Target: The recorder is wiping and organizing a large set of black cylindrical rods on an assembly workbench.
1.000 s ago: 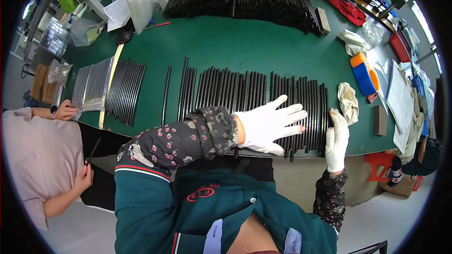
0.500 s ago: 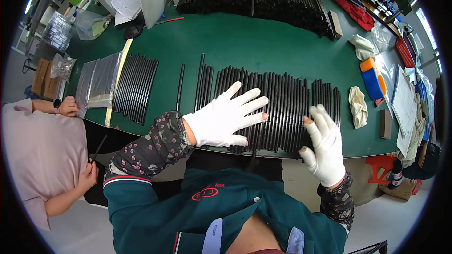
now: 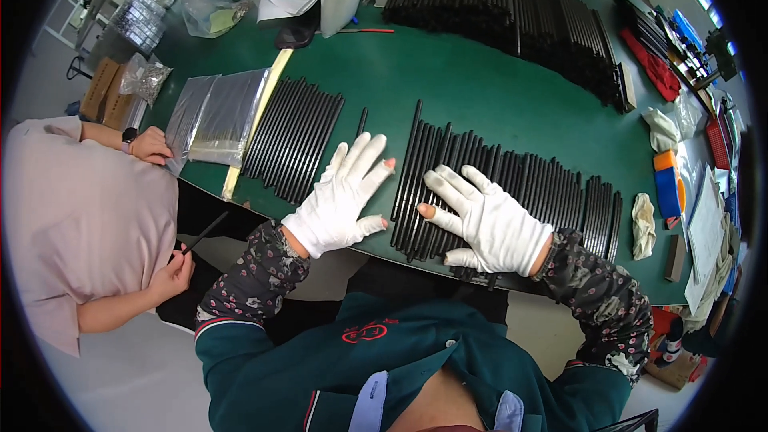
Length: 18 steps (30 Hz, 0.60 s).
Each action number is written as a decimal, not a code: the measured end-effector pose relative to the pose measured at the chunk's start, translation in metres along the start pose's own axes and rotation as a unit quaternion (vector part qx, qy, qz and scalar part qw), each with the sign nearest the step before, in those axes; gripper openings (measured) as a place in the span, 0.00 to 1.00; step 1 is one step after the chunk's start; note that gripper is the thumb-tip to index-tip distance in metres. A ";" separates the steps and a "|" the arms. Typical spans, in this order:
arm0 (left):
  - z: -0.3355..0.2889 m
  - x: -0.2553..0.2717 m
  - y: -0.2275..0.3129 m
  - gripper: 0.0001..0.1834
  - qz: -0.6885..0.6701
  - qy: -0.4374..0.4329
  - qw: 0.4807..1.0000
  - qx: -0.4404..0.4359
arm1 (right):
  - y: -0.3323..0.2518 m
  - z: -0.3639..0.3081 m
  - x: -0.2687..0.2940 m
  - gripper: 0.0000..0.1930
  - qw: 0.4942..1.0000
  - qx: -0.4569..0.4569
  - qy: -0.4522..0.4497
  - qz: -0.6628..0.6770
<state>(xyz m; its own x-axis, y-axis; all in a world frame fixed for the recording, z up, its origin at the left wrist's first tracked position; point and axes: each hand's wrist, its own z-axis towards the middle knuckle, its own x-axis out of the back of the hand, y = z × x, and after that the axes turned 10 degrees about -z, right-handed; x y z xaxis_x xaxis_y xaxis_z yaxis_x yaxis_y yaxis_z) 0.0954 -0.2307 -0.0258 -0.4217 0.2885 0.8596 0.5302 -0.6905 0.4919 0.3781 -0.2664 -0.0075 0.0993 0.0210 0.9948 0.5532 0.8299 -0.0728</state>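
Black rods (image 3: 544, 200) lie side by side on the green table in a wide row before me. White gloves with bare thumb and finger tips cover both my hands. My right hand (image 3: 496, 224) lies flat with spread fingers across the left part of this row. Over a single black rod (image 3: 362, 122), my left hand (image 3: 340, 200) rests with its fingers stretched out, hiding most of that rod. Left of it is a smaller group of black rods (image 3: 294, 140), beside a pale wooden strip (image 3: 258, 124).
A large stack of black rods (image 3: 496, 12) fills the back. Grey plastic-wrapped packs (image 3: 228, 116) lie left, next to a co-worker's hand (image 3: 150, 146); the co-worker's other hand (image 3: 172, 276) holds a thin dark rod. An orange-blue tape roll (image 3: 668, 184) and a cloth (image 3: 643, 226) lie right.
My left hand has moved left off the row onto the single rod. My right hand has come left and down flat on the row. The rods at the row's left end sit closer together.
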 end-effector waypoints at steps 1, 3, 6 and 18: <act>-0.007 -0.005 -0.007 0.49 -0.003 0.033 0.999 -0.003 | -0.001 0.013 -0.002 0.38 1.000 0.015 0.010 0.004; -0.005 -0.005 -0.006 0.49 -0.027 0.039 0.999 -0.005 | -0.003 0.035 -0.005 0.39 0.999 0.032 0.023 0.002; 0.005 -0.004 0.003 0.50 -0.079 0.026 0.996 -0.018 | -0.004 0.053 -0.010 0.40 0.998 0.044 0.035 0.008; 0.003 -0.006 -0.002 0.52 -0.143 0.069 0.986 -0.051 | -0.004 0.043 0.003 0.44 1.000 0.026 0.000 0.003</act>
<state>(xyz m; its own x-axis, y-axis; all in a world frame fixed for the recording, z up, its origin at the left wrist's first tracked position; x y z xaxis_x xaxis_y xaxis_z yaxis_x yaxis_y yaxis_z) 0.0992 -0.2290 -0.0312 -0.6428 0.3933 0.6574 0.3020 -0.6585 0.6893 0.3401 -0.2460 -0.0012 0.1029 0.0269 0.9943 0.5089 0.8575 -0.0759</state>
